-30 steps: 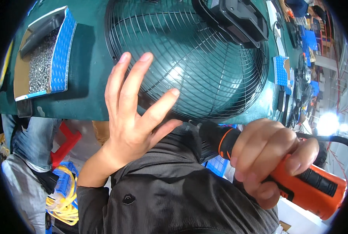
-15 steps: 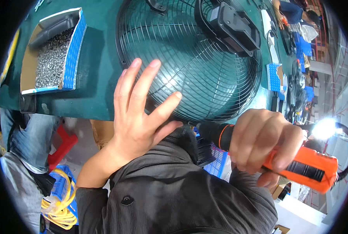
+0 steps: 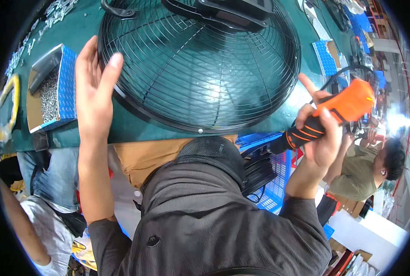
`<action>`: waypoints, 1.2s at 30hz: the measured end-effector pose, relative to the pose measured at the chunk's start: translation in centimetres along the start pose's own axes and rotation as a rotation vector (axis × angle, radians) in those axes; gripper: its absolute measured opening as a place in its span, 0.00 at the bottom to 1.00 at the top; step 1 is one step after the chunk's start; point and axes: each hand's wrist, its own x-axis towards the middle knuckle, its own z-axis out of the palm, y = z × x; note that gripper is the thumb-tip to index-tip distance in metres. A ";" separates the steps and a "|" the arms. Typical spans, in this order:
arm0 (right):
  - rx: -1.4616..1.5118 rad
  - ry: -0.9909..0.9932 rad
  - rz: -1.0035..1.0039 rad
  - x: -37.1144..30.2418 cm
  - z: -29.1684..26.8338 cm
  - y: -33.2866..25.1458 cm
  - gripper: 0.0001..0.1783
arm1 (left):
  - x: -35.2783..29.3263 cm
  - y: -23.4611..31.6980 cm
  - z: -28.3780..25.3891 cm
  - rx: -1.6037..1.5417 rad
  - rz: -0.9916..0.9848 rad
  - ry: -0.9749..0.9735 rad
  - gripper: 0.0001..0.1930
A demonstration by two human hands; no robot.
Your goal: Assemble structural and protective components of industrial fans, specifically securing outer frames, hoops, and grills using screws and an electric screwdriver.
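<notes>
A round black wire fan guard (image 3: pixel 163 69) lies on the green table, with a black plastic housing (image 3: pixel 235 16) on its far side and a small black bracket (image 3: pixel 118 11) at its far left. My left hand (image 3: pixel 94 99) is at the guard's left rim, fingers stretched and thumb apart; whether it touches the rim I cannot tell. Right of the guard, my right hand (image 3: pixel 327 140) grips an orange and black electric screwdriver (image 3: pixel 352 102) with the index finger extended. The tool's black nose points down and left, off the table's front edge.
A blue-sided cardboard box (image 3: pixel 68 87) of small screws (image 3: pixel 49 101) stands at the left, with a black piece in it. Loose screws (image 3: pixel 53 16) lie far left. Another blue box (image 3: pixel 324 57) is at the right. People sit on both sides; a blue crate (image 3: pixel 278 172) is below the table.
My left hand has gone from over the guard's front to its left rim. My right hand has drawn the screwdriver away from the guard's front edge and turned it. The guard appears further left.
</notes>
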 end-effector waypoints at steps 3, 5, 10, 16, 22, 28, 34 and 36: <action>-0.175 0.054 0.134 -1.3 -2.0 2.2 0.20 | 1.4 0.0 0.4 0.172 0.028 -0.036 0.37; -0.190 0.054 0.263 -2.2 -2.6 3.3 0.19 | 1.3 0.2 1.0 0.186 0.004 -0.014 0.37; -0.077 -0.026 0.187 -2.6 -2.7 3.9 0.16 | 0.5 1.7 2.5 0.165 -0.055 0.023 0.37; -0.022 -0.005 0.020 -1.1 -4.2 -1.7 0.16 | 0.4 7.3 2.0 0.106 0.008 0.038 0.31; -0.140 -0.073 -0.039 0.3 -4.0 -5.0 0.19 | 0.8 9.6 2.9 0.145 0.035 0.045 0.29; -0.077 -0.060 -0.041 -0.1 -4.4 -4.1 0.15 | -0.4 8.1 2.1 0.234 0.053 0.010 0.31; -0.007 -0.088 0.288 0.1 -6.0 -0.5 0.13 | -5.2 3.7 3.4 0.174 -0.110 0.035 0.35; 0.055 -0.073 0.414 1.3 -6.9 0.7 0.13 | -7.5 2.5 4.1 0.320 0.024 0.034 0.37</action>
